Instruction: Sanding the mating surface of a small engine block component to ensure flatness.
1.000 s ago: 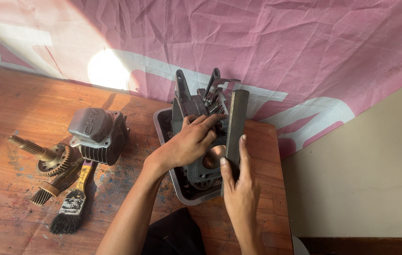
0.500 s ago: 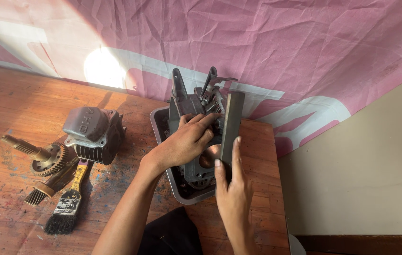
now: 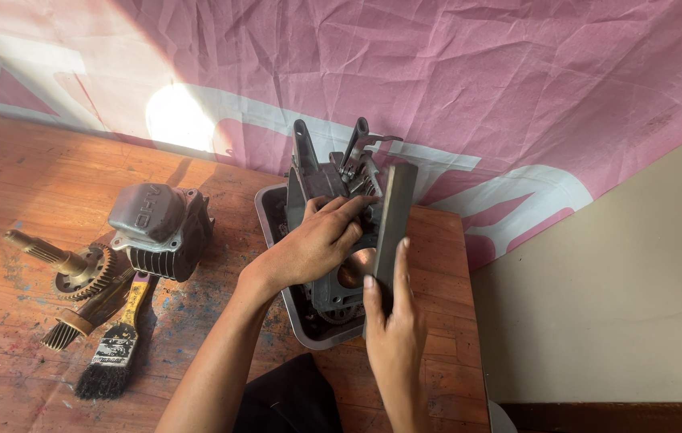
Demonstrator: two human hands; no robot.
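A dark grey engine crankcase (image 3: 333, 180) with upright levers stands in a grey metal tray (image 3: 264, 210) on the wooden table. My left hand (image 3: 313, 244) lies over the crankcase's front face, fingers curled on it. My right hand (image 3: 393, 321) holds a long flat grey bar (image 3: 391, 215) upright against the crankcase's right side, thumb and fingers pressed along its lower part. A round bore (image 3: 354, 268) in the case shows between the two hands.
Left of the tray sit a grey finned engine cylinder (image 3: 160, 228), a geared shaft (image 3: 60, 263), a small brush (image 3: 76, 321) and a yellow-handled paint brush (image 3: 115, 345). A pink and white cloth (image 3: 453, 88) hangs behind. The table's right edge (image 3: 475, 321) lies close to my right hand.
The hands and bar keep their hold on the crankcase; only the camera view has shifted slightly, with everything sitting a little lower and left in the picture.
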